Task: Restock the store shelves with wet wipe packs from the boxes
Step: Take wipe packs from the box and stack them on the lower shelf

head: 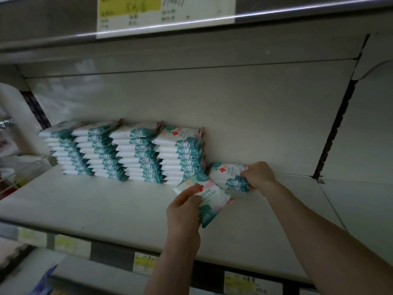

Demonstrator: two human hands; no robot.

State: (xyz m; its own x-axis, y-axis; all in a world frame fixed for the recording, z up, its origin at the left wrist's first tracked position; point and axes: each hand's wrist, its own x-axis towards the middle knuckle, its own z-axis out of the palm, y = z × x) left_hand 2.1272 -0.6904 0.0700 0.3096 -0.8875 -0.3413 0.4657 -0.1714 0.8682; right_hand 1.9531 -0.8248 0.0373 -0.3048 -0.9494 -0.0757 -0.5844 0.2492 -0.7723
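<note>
Just right of the frame's centre, a tilted wet wipe pack (209, 195) sits pinched between the thumb and curled fingers of the left hand (185, 209), above the shelf (95, 205). Whether it touches the shelf cannot be told. Just behind it, a short pile of packs (227, 175) lies against the back panel (234, 103). The right hand (258, 174) grips the pile's right end with its fingers curled round it. To the left of the pile, four tall stacks of packs (127, 150) stand side by side along the back panel. Yellow-and-white price labels (240, 283) line the shelf's front edge at the bottom of the frame.
</note>
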